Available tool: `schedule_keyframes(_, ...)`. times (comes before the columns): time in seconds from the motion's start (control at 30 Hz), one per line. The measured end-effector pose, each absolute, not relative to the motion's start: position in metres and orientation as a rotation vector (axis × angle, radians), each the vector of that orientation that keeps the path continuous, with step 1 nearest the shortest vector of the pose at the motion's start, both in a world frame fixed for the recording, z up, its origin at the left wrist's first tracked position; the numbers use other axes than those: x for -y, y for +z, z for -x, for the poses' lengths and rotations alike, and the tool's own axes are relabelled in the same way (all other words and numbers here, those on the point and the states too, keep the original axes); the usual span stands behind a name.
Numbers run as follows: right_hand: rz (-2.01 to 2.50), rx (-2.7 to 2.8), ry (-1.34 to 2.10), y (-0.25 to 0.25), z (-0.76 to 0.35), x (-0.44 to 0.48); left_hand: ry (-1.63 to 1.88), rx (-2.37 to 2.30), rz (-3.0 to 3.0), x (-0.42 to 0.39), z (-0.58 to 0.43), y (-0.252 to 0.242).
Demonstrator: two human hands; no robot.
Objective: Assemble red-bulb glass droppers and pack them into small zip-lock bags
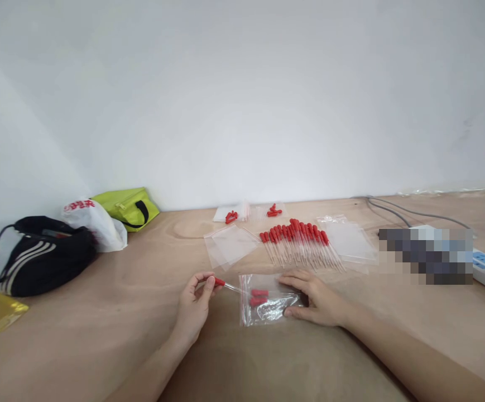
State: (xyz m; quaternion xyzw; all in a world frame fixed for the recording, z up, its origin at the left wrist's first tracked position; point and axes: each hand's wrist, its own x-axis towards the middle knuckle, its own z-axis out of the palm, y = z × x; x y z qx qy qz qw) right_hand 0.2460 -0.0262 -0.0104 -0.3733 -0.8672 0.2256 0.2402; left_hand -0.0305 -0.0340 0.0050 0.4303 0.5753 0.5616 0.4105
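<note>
While the left hand (196, 298) pinches a slim clear glass-like dropper with a red bulb (220, 282) between thumb and fingers, the right hand (315, 298) lies spread over the right part of a flat, clear plastic zip bag (273, 312), its thumb and fingers apart on the film. The dropper points right, its thin tip at the bag's left end, where a reddish strip runs along the edge; whether the tip is inside cannot be told. Two red bulbs (259, 292) show through the bag, which lies on the light-brown wooden desk (120, 324) between the hands.

Behind it, a fanned heap of clear droppers with red bulbs (296, 240) lies with bulbs toward the wall (242, 100). Flat translucent bags (230, 245) lie left of the heap and more clear bags (346, 240) on its right. Farther back, near the wall, are two small clusters of loose red bulbs (274, 211).

At far left sit a black bag with white stripes (53, 262), a white plastic bag with red print (94, 226) and a lime-green fabric bag (129, 206).
</note>
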Motion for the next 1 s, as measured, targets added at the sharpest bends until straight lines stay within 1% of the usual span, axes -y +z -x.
schedule_keyframes(0.17, 1.007, 2.371, 0.627, -0.009, -0.246, 0.026, 1.220, -1.422, -1.297, 0.042, 0.024, 0.012)
schedule_keyframes(0.33, 1.030, 2.371, 0.607, -0.006, -0.245, 0.028, 0.956, -1.328, -1.571, 0.044, 0.018, 0.008)
schedule_keyframes(0.57, 0.979, 2.403, 0.604, -0.006, -0.235, 0.027, 0.943, -1.196, -1.499, 0.039, 0.016, 0.008)
schedule_keyframes(0.77, 1.011, 2.385, 0.553, -0.006, -0.233, 0.028, 1.016, -1.357, -1.588, 0.038, 0.013, 0.000)
schedule_keyframes(1.0, 1.063, 2.391, 0.489, -0.008, -0.246, 0.030, 0.793, -1.230, -1.646, 0.032, 0.026, 0.007)
